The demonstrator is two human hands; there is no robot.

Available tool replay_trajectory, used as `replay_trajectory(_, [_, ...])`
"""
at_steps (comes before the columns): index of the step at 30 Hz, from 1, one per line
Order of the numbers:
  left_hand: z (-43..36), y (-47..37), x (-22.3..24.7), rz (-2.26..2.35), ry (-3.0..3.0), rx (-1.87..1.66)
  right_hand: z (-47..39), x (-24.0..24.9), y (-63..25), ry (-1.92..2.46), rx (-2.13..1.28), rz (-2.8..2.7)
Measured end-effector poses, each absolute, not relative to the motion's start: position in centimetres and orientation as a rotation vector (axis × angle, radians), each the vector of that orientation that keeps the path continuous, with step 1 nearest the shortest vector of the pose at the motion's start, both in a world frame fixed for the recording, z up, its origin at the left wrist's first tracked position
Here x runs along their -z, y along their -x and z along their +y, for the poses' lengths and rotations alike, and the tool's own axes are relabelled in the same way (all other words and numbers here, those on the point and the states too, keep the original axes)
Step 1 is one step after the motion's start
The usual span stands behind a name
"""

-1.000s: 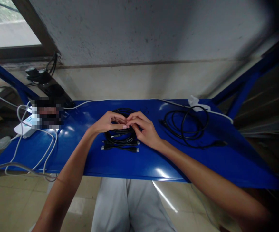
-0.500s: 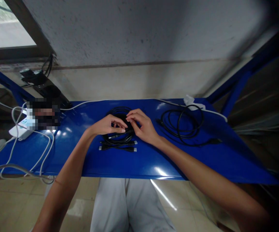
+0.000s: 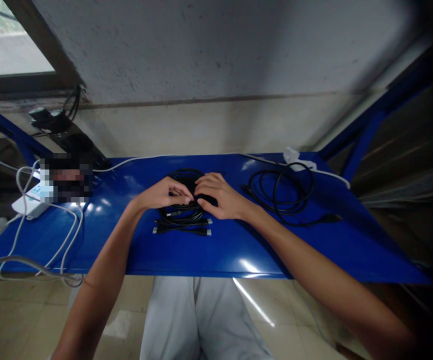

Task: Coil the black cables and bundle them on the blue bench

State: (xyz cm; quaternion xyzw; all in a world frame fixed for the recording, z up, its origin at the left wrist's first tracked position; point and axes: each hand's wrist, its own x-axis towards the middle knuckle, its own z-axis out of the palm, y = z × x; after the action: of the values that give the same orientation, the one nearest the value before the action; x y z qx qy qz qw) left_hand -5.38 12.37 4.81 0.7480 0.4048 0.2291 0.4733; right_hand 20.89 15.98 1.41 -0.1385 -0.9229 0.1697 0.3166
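A black cable coil (image 3: 186, 218) lies on the blue table (image 3: 209, 257), partly covered by both hands. My left hand (image 3: 167, 193) is over its left side, thumb and fingertips pinched together; what they hold, if anything, is too small to name. Over the coil's right side, my right hand (image 3: 222, 196) has its thumb and fingers apart and curved, with the fingertips beside those of my left hand. Just in front of the coil, short black cables (image 3: 182, 229) with silvery plugs lie crosswise.
A looser black cable (image 3: 276, 192) lies to the right, near crumpled white plastic (image 3: 299, 160). At the left are a white power strip (image 3: 32, 200), tangled white cords (image 3: 66, 245) and a black cylindrical object (image 3: 76, 140). A wall stands behind.
My left hand's fingertips have closed towards its thumb. My right hand has flattened slightly, its fingers lower over the coil. The cables lie much as before.
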Motion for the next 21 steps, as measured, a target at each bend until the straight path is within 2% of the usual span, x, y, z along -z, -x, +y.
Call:
replay_trajectory(10, [12.2, 5.6, -5.2, 1.084, -1.725, -0.514, 14.8, -2.2, -20.7, 0.217, -0.481, -2.441])
replay_trajectory(21, [12.4, 4.1, -3.7, 1.047, -2.198, -0.556, 14.8, -1.7, -20.5, 0.234, -0.58, -2.341])
